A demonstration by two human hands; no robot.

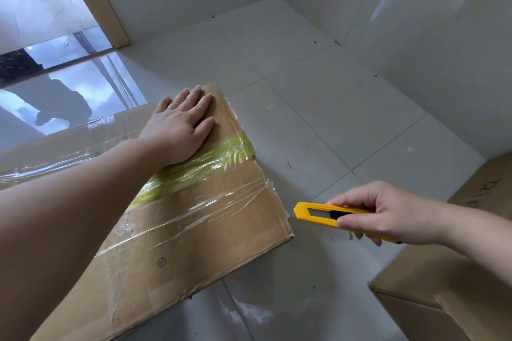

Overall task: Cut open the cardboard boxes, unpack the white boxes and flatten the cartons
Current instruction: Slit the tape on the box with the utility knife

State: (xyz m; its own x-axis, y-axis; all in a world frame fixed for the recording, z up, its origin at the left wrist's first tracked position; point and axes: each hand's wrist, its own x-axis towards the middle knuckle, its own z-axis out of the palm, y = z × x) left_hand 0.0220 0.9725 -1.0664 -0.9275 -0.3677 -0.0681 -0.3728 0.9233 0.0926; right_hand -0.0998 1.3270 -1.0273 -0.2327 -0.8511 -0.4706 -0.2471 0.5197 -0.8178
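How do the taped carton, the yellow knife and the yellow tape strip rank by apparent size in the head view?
1. Taped carton, largest by far.
2. Yellow tape strip.
3. Yellow knife, partly hidden by the right hand, so its place below the strip is unsure.

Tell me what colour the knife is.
Yellow, with a black slider; the knife shows in the head view.

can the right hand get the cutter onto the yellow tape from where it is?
Probably yes: right hand holds the cutter just off the box edge, open floor between; left hand covers only part of the yellow tape.
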